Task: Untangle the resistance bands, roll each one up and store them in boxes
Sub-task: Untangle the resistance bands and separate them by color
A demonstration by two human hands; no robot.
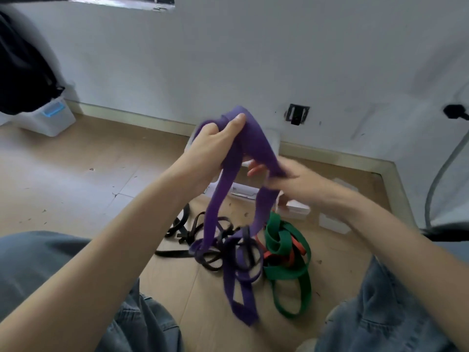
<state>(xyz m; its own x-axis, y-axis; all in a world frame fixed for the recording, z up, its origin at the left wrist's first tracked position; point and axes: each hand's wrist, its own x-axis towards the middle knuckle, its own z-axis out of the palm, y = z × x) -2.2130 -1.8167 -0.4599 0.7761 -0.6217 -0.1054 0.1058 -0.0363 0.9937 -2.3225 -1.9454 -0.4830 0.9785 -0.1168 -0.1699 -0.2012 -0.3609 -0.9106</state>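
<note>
A wide purple resistance band (255,138) hangs in a loop between both hands above the floor. My left hand (215,143) grips its top fold, fingers curled round it. My right hand (297,179) holds the band's right strand lower down and is blurred. The purple band's lower part trails into a tangled pile on the floor with thin black bands (193,232), a green band (281,240) and a red-orange band (295,246). White boxes (297,210) lie behind the pile, partly hidden by my hands.
A clear storage bin with a blue latch (48,115) stands at the far left by the wall, under a black bag (20,72). My knees in jeans (38,252) flank the pile. A grey cable (441,174) hangs at the right.
</note>
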